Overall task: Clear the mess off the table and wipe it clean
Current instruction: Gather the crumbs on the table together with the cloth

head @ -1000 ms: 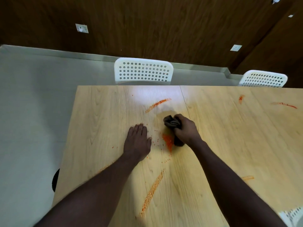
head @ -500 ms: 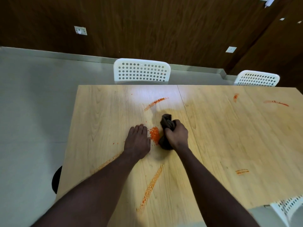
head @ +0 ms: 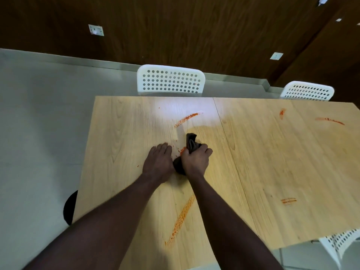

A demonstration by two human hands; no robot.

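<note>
The dark cloth (head: 191, 145) and the right hand (head: 195, 161) have slid left, closing the gap to the left hand (head: 158, 162).

The right hand's fingers curl round the bunched cloth on the table (head: 120, 133), just right of the left hand, which lies flat with fingers straight. The orange crumbs (head: 182, 151) are squeezed between them. The cloth looks soft and light, so it is probably best gripped by its wad with the lower fold pressed down. One orange streak (head: 188, 118) lies beyond the left hand and another (head: 182, 215) lies nearer than it.
</note>
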